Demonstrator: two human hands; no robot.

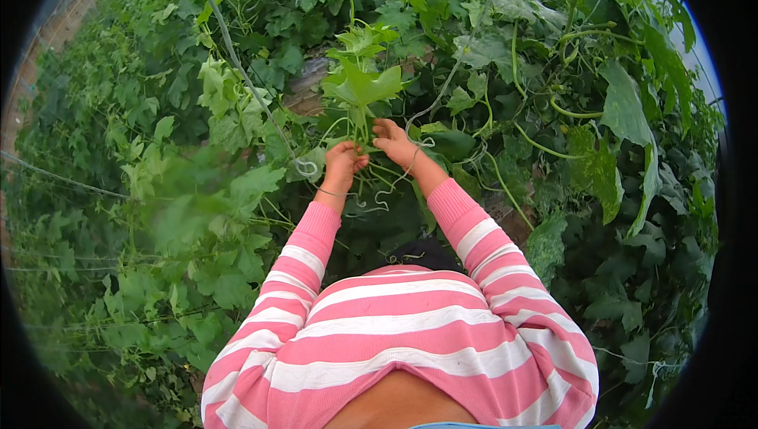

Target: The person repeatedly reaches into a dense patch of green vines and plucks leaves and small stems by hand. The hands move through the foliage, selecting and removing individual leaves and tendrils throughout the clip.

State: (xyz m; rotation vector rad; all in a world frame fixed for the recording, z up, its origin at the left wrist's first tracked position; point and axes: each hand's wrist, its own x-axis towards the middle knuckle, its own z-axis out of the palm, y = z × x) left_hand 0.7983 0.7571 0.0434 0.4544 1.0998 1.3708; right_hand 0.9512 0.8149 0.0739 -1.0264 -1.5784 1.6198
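Note:
A climbing vine (pixel 362 86) with broad, bright green leaves stands upright in front of me. My left hand (pixel 343 162) is closed round its stem, below the leaves. On the stem's other side, slightly higher, my right hand (pixel 395 143) has its fingers bent in against the same vine. The leaves and the fingers partly hide the stem between them. A thin cord (pixel 359 194) runs across in front of both wrists, with curly loose ends. Both forearms wear pink and white striped sleeves.
A taut string (pixel 229 44) slants down from the upper left to near my left wrist; another string (pixel 472 38) drops toward my right hand. Dense foliage (pixel 197 232) surrounds me. Long curving stems (pixel 545 145) and a large drooping leaf (pixel 628 105) hang at the right.

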